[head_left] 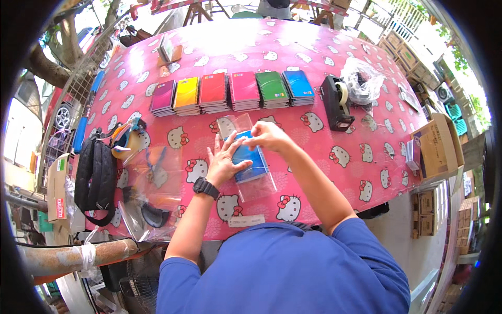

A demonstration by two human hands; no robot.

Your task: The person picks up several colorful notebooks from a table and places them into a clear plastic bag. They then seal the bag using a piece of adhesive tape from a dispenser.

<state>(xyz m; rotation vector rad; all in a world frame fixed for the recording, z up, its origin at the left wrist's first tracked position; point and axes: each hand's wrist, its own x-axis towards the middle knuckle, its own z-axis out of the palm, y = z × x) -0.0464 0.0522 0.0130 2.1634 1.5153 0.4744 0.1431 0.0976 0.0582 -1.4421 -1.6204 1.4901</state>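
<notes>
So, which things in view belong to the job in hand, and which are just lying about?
Likely the job's:
blue notebook under the left hand
clear plastic
notebook stacks
tape dispenser

Likely unrelated:
black bag
fan
rusty pipe

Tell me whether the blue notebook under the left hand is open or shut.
Shut: the blue notebook lies cover up beneath the left hand, no pages showing.

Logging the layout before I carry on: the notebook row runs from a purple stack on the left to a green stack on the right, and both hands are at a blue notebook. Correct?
Not quite: in the head view, the blue stack ends the row on the right; the green stack is second from right. The purple stack does start it, and the left hand and right hand are at a blue notebook.
</notes>
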